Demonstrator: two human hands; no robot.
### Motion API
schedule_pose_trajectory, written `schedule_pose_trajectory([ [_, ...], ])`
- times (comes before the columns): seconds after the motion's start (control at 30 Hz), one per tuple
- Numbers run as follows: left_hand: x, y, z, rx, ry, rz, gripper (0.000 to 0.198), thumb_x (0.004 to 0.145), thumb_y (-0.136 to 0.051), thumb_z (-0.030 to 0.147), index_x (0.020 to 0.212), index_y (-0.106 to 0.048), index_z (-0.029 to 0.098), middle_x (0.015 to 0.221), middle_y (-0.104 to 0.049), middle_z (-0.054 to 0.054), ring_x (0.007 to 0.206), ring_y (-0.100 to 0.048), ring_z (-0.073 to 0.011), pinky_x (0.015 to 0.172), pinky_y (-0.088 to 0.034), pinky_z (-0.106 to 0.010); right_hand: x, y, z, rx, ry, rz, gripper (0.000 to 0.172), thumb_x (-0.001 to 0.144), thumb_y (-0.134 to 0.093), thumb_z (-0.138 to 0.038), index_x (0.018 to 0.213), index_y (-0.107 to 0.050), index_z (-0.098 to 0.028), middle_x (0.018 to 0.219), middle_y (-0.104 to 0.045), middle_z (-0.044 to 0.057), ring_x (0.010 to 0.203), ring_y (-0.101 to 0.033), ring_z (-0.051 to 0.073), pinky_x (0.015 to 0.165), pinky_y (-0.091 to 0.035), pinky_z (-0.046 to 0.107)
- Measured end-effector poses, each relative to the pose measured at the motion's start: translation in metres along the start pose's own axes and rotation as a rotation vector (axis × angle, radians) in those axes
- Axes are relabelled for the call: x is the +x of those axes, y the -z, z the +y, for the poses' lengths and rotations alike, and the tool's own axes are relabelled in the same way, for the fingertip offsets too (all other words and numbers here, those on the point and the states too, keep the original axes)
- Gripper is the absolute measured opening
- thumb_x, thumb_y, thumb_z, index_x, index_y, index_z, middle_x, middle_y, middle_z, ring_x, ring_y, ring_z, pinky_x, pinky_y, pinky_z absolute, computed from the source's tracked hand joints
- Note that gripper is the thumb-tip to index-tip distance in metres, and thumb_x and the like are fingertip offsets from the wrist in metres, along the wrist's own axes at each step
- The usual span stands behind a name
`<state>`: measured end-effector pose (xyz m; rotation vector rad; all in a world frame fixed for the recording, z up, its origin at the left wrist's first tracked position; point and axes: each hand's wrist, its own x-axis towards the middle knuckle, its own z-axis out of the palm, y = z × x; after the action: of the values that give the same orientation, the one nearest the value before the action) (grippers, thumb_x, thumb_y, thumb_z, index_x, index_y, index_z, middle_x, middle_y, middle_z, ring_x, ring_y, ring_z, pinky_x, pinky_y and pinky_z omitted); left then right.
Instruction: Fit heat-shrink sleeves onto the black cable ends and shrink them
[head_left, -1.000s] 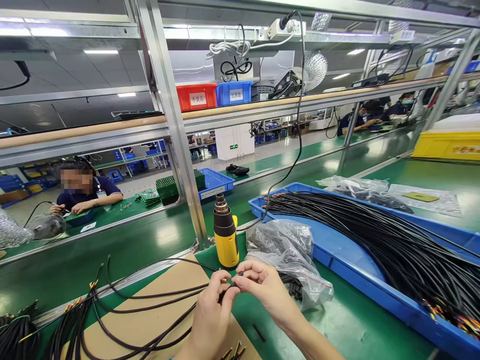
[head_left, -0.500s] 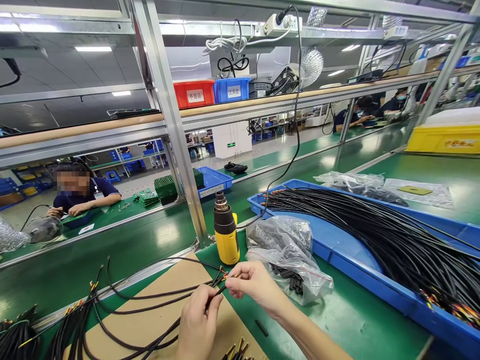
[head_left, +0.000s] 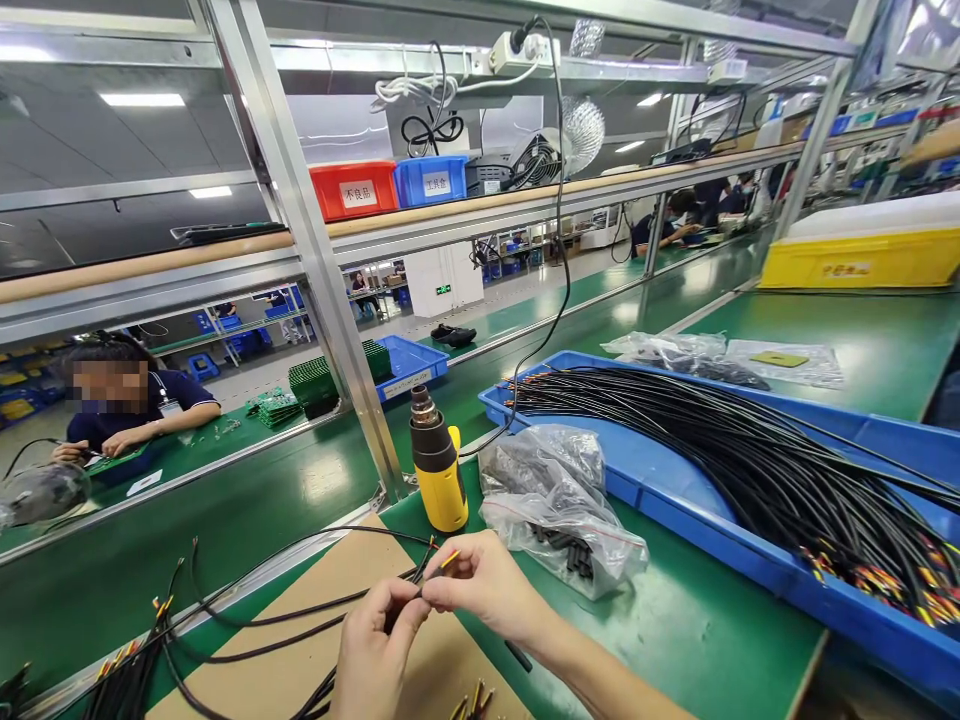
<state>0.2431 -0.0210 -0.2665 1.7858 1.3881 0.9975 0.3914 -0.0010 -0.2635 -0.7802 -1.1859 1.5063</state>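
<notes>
My left hand [head_left: 373, 652] and my right hand [head_left: 484, 588] meet low in the middle of the view, both pinched on the end of a black cable [head_left: 409, 592] with coloured wire tips. The right hand's fingertips grip the wire tips, the left holds the cable just behind them. The cable trails left over a brown cardboard sheet [head_left: 352, 580]. A yellow and black heat gun [head_left: 437, 466] stands upright just beyond the hands. A clear plastic bag [head_left: 559, 500] of small black tube pieces lies to the right of the hands.
A blue tray [head_left: 675, 505] holds a large bundle of black cables [head_left: 750, 450] on the right. More cables [head_left: 142, 660] lie at lower left. A metal frame post [head_left: 330, 300] rises behind the heat gun. A person sits at the opposite bench, far left. A yellow bin [head_left: 862, 262] stands far right.
The view has swung to the right and down. My hands have drawn the cable end a little lower and to the left, still pinched on it.
</notes>
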Motion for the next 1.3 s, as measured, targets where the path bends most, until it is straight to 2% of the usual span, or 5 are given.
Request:
schedule_pose_trajectory([
  [0.27, -0.001, 0.004, 0.005, 0.012, -0.063, 0.021, 0.026, 0.077, -0.052, 0.039, 0.065, -0.060, 0.017, 0.059, -0.059, 0.000, 0.060, -0.055, -0.0145, 0.057, -0.044, -0.021, -0.003, 0.002, -0.006, -0.011, 0.023, -0.002, 0.015, 0.055, -0.071, -0.024, 0.064, -0.066, -0.012, 0.056, -0.063, 0.001, 0.051, -0.053, 0.011, 0.052, -0.040, 0.023],
  [0.87, 0.001, 0.008, 0.005, 0.044, -0.059, -0.104, 0.034, 0.085, -0.041, 0.038, 0.059, -0.050, 0.017, 0.055, -0.049, 0.001, 0.056, -0.046, -0.0115, 0.056, -0.035, -0.019, -0.009, 0.007, -0.009, -0.090, 0.037, 0.002, 0.013, 0.057, -0.070, -0.022, 0.065, -0.068, -0.012, 0.051, -0.059, -0.001, 0.049, -0.051, 0.009, 0.049, -0.040, 0.021],
  [1.03, 0.001, 0.009, 0.002, -0.032, 0.003, -0.171, 0.031, 0.084, -0.041, 0.041, 0.071, -0.056, 0.017, 0.059, -0.053, 0.000, 0.055, -0.044, -0.0113, 0.052, -0.035, -0.020, -0.008, 0.010, -0.002, -0.056, 0.079, 0.001, 0.010, 0.059, -0.070, -0.020, 0.065, -0.069, -0.012, 0.052, -0.060, 0.000, 0.050, -0.051, 0.009, 0.050, -0.040, 0.021],
  [1.13, -0.001, 0.011, -0.002, -0.032, -0.004, -0.117, 0.026, 0.081, -0.046, 0.042, 0.083, -0.058, 0.018, 0.065, -0.055, 0.000, 0.061, -0.048, -0.0132, 0.055, -0.038, -0.020, -0.006, 0.011, 0.000, -0.008, 0.094, 0.068, 0.013, 0.057, -0.072, -0.022, 0.065, -0.069, -0.013, 0.053, -0.062, 0.001, 0.051, -0.053, 0.009, 0.052, -0.041, 0.021],
  [1.3, -0.001, 0.019, 0.004, 0.065, -0.062, 0.021, 0.028, 0.080, -0.048, 0.041, 0.068, -0.057, 0.018, 0.062, -0.053, 0.000, 0.059, -0.048, -0.0136, 0.056, -0.038, -0.021, -0.003, 0.014, -0.007, 0.087, 0.110, 0.119, 0.021, 0.057, -0.074, -0.028, 0.069, -0.065, -0.013, 0.056, -0.065, 0.003, 0.054, -0.057, 0.011, 0.055, -0.045, 0.022],
])
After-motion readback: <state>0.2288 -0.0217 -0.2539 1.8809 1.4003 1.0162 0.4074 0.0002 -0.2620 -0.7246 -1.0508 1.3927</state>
